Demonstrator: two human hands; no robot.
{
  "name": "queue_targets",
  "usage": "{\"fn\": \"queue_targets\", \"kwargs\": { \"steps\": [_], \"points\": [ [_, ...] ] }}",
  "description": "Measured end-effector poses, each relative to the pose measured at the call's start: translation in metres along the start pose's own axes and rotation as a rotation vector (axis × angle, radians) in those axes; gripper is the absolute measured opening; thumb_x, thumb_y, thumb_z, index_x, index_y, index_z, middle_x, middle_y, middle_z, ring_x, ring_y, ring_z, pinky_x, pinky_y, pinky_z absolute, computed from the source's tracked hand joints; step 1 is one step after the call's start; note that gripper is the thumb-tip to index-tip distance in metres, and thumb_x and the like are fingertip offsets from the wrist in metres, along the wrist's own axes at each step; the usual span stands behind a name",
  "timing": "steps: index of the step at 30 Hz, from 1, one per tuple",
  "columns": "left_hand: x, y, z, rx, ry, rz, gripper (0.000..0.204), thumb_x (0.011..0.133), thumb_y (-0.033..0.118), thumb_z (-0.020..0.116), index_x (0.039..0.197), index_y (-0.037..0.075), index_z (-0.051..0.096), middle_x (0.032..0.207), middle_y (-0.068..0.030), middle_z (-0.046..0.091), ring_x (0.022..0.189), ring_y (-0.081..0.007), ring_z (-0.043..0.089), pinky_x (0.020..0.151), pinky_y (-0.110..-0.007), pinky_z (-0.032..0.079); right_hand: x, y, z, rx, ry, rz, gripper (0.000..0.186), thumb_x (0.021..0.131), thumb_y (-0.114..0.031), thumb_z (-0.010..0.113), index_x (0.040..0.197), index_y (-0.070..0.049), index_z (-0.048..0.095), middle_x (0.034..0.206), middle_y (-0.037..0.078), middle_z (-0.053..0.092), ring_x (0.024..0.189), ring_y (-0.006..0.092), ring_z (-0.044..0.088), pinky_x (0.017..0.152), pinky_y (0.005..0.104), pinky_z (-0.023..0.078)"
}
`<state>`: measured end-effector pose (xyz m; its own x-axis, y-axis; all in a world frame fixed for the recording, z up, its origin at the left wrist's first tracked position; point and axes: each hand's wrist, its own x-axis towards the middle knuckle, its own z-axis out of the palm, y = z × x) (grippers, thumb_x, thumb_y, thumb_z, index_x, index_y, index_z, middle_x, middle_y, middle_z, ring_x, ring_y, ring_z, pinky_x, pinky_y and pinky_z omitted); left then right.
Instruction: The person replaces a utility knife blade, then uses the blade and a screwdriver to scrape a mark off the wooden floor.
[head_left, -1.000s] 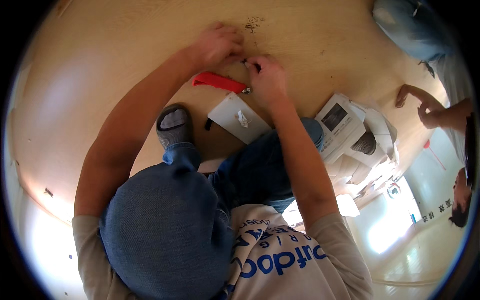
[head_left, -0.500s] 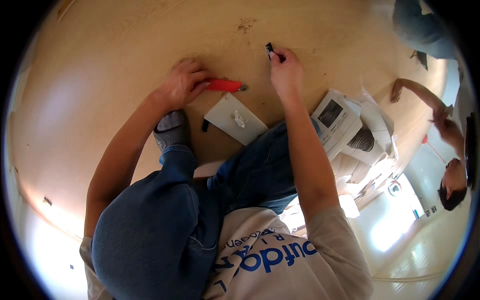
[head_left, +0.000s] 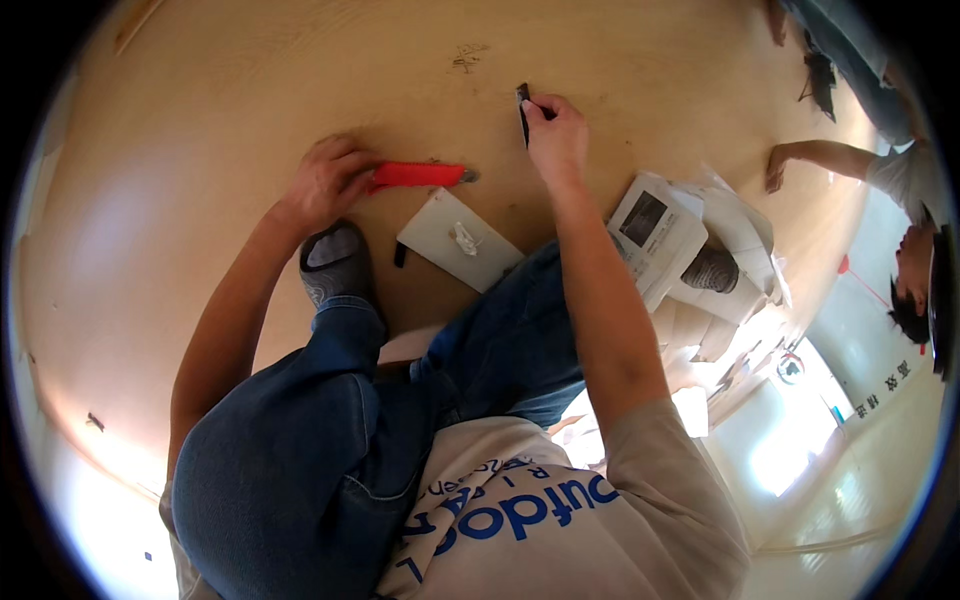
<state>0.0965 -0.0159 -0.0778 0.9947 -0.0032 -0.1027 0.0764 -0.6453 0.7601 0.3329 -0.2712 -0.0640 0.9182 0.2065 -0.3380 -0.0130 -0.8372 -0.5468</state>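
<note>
A red box-cutter-like tool [head_left: 420, 176] with a metal tip lies on the wooden surface. My left hand [head_left: 325, 185] is at its left end, fingers loosely bent and apart, the fingertips touching or very near it. Farther right, my right hand [head_left: 557, 130] pinches a small flat black piece [head_left: 522, 112] between thumb and fingers, held upright at the surface; its kind cannot be made out. Nearer me is a whitish rectangular plate [head_left: 450, 232] with a crumpled white scrap [head_left: 465, 238] on it. A short black piece [head_left: 400, 254] sits by its left corner.
My sock-covered foot [head_left: 335, 262] rests beside the plate. On the right, opened cardboard packaging [head_left: 640, 225] lies around my other foot [head_left: 712, 270]. Other people are at the far right, one with an arm [head_left: 825, 155] on the surface. Dark marks [head_left: 468, 58] stain the wood ahead.
My left hand has slid leftward along the red tool, so more of it shows. My right hand has turned the black piece, and more of that shows too. The view has shifted slightly.
</note>
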Motion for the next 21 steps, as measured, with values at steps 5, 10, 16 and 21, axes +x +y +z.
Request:
{"fn": "queue_targets", "kwargs": {
  "steps": [5,10,16,21],
  "points": [
    [-0.019,-0.007,0.001,0.009,0.075,0.003,0.021,0.092,0.008,0.070,0.113,0.006,0.074,0.104,-0.0157,0.067,0.101,-0.0385,0.063,0.091,-0.047,0.053,-0.003,-0.007,0.020,-0.065,0.084,-0.172,0.022,0.094,-0.023,0.075,0.104,-0.003,0.077,0.095,0.019,0.077,0.088,0.0345,0.075,0.080,0.0415,0.058],
    [-0.029,-0.013,-0.006,0.007,0.131,0.017,0.020,0.089,0.003,0.072,0.109,0.005,0.074,0.102,-0.0145,0.068,0.097,-0.0377,0.064,0.085,-0.046,0.054,0.030,-0.041,0.032,0.009,0.139,-0.082,0.019,0.095,-0.018,0.072,0.106,-0.004,0.076,0.096,0.019,0.076,0.090,0.0381,0.073,0.083,0.0468,0.057],
    [-0.026,-0.019,-0.005,-0.032,0.142,0.049,0.020,0.087,0.002,0.073,0.107,0.007,0.074,0.100,-0.0131,0.068,0.093,-0.0361,0.065,0.081,-0.045,0.054,0.044,-0.044,0.039,-0.096,0.106,-0.128,0.022,0.094,-0.023,0.074,0.107,-0.006,0.078,0.098,0.018,0.077,0.090,0.0353,0.075,0.081,0.0436,0.058],
    [-0.029,-0.026,-0.002,-0.092,0.172,0.044,0.019,0.086,0.004,0.073,0.104,0.009,0.076,0.096,-0.0123,0.067,0.092,-0.0350,0.065,0.082,-0.044,0.055,0.044,-0.003,0.007,-0.025,0.070,-0.031,0.025,0.094,-0.029,0.074,0.107,-0.008,0.078,0.096,0.016,0.078,0.089,0.0319,0.075,0.080,0.0422,0.058]
  ]
}}
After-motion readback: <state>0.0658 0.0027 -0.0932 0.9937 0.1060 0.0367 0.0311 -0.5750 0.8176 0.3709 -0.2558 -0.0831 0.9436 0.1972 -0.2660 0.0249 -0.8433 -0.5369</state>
